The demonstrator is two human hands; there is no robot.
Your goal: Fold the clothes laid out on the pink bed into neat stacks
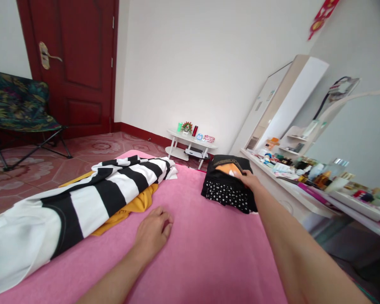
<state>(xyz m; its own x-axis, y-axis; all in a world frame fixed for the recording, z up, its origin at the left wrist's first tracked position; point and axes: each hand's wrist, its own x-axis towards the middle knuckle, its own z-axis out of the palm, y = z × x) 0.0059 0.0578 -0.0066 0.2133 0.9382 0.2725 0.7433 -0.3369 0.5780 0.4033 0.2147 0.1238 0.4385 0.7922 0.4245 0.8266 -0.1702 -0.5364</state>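
Note:
On the pink bedspread [196, 236] lies my left hand [155, 230], fingers loosely bent and holding nothing. To its left is a black-and-white striped shirt [114, 190], stretched out with a white end towards me. A mustard-yellow garment [142, 200] shows from beneath it. My right hand [247, 180] reaches to a stack of folded dark clothes on the bed's far right, its fingers closed on a black garment [231, 162]. Some orange cloth [228, 169] shows in a gap of the stack. Below it is a black piece with white dots [224, 194]. My right fingertips are partly hidden.
A dressing table [304, 196] crowded with bottles runs along the right, under a mirror [357, 139]. A small white table [191, 137] with flowers stands beyond the bed. At left are a folding chair [19, 105] and a red door [79, 55].

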